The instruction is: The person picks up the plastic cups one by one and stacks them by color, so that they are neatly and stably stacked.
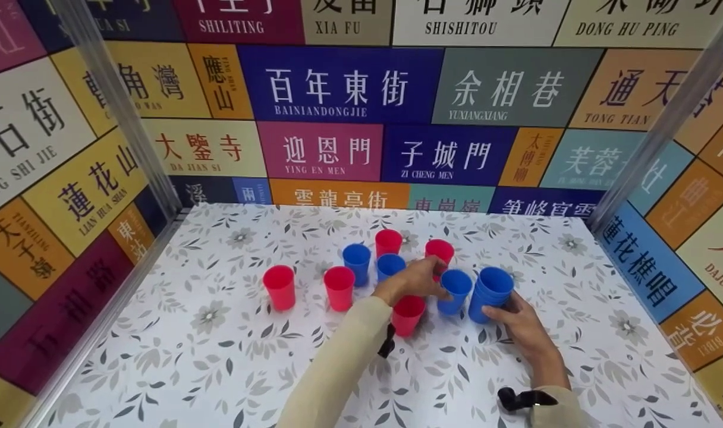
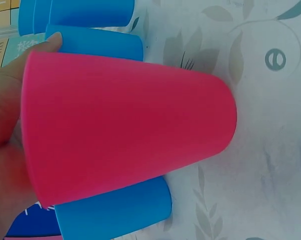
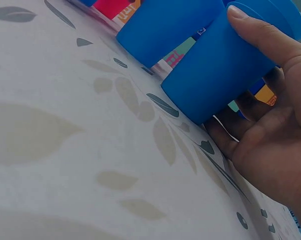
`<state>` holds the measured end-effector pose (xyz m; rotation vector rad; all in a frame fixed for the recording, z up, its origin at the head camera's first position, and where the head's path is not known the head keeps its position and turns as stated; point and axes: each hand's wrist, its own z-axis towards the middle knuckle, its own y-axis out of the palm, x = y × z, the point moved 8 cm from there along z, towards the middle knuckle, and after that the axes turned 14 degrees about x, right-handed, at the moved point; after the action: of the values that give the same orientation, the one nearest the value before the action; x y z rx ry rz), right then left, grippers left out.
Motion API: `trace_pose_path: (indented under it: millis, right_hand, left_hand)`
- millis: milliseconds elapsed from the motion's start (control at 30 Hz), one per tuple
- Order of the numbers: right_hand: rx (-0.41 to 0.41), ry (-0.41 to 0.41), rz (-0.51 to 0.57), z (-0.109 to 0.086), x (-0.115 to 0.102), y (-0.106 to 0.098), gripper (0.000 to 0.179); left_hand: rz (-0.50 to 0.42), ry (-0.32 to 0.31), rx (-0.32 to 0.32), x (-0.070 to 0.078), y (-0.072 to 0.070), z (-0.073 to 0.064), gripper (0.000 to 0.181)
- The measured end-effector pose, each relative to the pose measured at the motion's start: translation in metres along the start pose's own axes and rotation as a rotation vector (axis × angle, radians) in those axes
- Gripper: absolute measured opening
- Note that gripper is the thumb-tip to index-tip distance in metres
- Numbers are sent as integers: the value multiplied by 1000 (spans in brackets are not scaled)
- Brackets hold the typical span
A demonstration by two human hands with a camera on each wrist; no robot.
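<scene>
The right hand [image 1: 525,330] grips the stacked blue cups [image 1: 489,292] on the floral table [image 1: 219,356], nearest the person. Just beyond, the left hand [image 1: 412,282] pinches a single blue cup [image 1: 455,290] over a red cup [image 1: 408,314]. A careless sleeve could topple that red cup or its neighbours behind.

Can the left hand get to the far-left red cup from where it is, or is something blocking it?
Probably yes. The left hand rests on a blue cup among the cluster; the far-left red cup stands alone on bare tablecloth. Only one red cup stands between, easily passed over.
</scene>
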<state>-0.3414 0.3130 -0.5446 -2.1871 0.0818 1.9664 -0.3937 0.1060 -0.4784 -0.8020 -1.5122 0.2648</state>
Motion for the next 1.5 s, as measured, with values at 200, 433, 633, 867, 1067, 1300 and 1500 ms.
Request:
trace_pose_path:
  millis: [200, 433, 633, 867, 1067, 1300, 1500]
  right_hand:
    - [-5, 5, 9, 0, -1, 1, 87]
    - [-15, 5, -6, 0, 1, 4, 88]
    - [-30, 4, 19, -1, 0, 6, 89]
    - [-19, 15, 43, -2, -1, 4, 86]
    - [-14, 10, 18, -2, 0, 2, 84]
    - [-23, -4, 16, 0, 1, 1, 85]
    - [-39, -4, 19, 1, 1, 2, 87]
  left_hand:
    - [38, 53, -9, 4, 4, 0, 66]
    - [32, 60, -14, 4, 5, -1, 67]
    - [61, 80, 1, 8, 2, -3, 63]
    - [13, 70, 10, 14, -8, -4, 62]
    - [-40, 96, 14, 27, -18, -5, 59]
    - [-124, 92, 48, 51, -33, -10, 64]
    - [-156, 148, 87, 77, -38, -18, 65]
